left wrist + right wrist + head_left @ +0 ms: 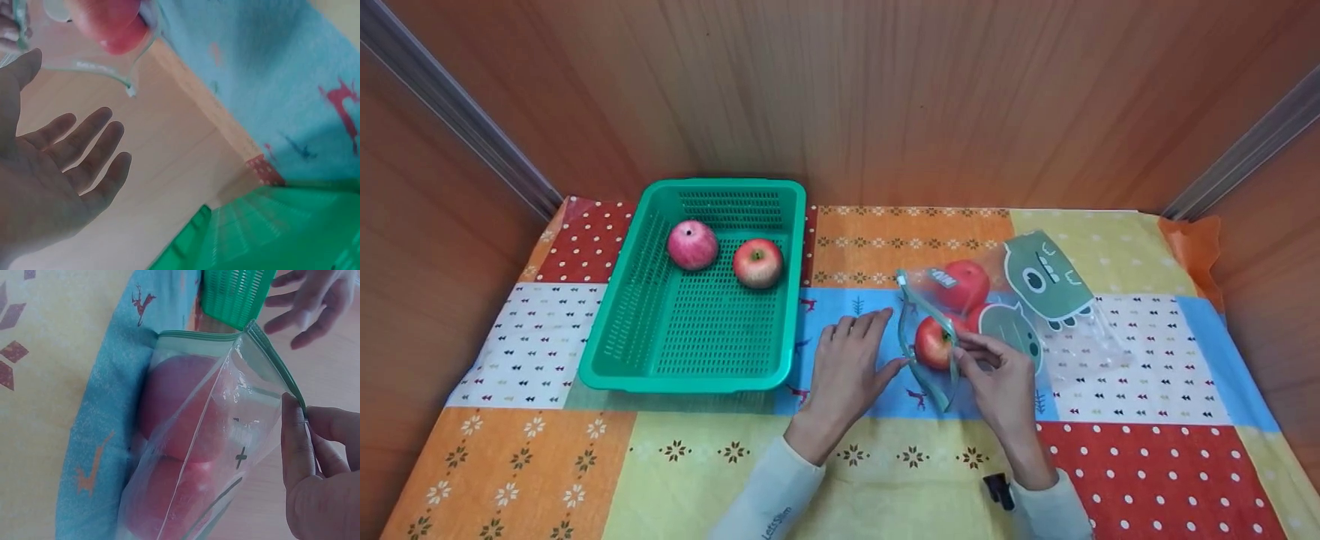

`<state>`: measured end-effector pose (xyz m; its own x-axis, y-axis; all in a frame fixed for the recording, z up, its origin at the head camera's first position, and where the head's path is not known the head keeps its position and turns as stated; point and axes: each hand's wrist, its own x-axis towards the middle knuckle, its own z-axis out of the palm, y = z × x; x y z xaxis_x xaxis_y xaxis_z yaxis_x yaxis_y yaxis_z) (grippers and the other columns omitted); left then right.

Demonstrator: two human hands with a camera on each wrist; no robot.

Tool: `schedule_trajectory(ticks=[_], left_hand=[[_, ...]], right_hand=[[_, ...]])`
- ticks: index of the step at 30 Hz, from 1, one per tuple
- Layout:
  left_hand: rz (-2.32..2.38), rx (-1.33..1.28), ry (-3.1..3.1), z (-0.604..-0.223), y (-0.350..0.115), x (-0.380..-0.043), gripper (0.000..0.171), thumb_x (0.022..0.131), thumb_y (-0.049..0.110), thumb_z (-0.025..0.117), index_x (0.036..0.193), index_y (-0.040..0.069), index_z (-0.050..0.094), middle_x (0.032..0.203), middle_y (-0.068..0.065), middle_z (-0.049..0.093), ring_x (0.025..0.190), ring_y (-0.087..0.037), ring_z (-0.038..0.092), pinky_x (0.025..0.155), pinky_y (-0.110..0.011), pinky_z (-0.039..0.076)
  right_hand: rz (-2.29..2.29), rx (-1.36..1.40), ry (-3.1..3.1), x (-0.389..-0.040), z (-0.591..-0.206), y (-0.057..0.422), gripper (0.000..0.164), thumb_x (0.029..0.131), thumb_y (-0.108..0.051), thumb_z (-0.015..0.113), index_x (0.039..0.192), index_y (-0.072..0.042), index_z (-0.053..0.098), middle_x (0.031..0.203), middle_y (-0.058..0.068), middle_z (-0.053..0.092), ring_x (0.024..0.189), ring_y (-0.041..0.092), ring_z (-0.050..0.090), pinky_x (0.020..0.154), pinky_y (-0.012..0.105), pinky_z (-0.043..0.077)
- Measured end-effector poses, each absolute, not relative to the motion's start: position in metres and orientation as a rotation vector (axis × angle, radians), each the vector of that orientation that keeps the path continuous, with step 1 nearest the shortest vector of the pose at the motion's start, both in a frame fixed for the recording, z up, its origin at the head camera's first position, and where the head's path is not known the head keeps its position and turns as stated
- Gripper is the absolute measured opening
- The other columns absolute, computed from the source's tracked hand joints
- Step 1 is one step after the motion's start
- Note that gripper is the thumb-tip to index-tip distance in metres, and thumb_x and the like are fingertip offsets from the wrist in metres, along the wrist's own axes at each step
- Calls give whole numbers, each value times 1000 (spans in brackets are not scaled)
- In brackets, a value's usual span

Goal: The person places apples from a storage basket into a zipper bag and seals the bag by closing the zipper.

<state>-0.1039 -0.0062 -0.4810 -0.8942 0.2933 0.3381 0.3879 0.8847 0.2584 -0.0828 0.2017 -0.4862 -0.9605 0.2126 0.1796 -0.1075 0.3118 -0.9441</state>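
A clear zip bag (1084,341) with green cartoon monster prints lies on its side, its mouth toward the left. Inside it are red apples (934,343), partly covered by the prints. My right hand (997,379) pinches the green-edged rim of the bag mouth between thumb and fingers; the right wrist view shows the rim (275,363) held up and the mouth apart. Just left of the mouth, my left hand (847,367) hovers with fingers extended and holds nothing. In the left wrist view its palm and spread fingers (93,143) show below the bag.
To the left stands a green plastic basket (686,384) with two apples (758,263) in its far half. A patchwork cloth (915,487) covers the table. Wooden panels (885,97) close off the back and both sides. An orange flap (1196,251) sticks out at the right corner.
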Motion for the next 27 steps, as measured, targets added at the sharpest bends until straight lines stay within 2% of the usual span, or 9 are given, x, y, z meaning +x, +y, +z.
schedule_trajectory(ticks=[12, 27], left_hand=[[-477, -486, -2679, -452, -30, -101, 74, 86, 50, 86, 144, 12, 62, 135, -9, 71, 117, -28, 65, 94, -42, 55], [-467, -331, -2766, -435, -70, -106, 71, 88, 45, 86, 145, 8, 62, 138, -13, 69, 116, -32, 63, 89, -43, 52]], right_hand=[[1691, -88, -2305, -83, -488, 203, 27, 92, 9, 75, 119, 6, 76, 103, 24, 76, 79, 6, 72, 73, 16, 59], [1709, -106, -2311, -82, -487, 202, 27, 92, 7, 76, 119, 5, 76, 104, 23, 76, 82, 6, 72, 74, 16, 59]])
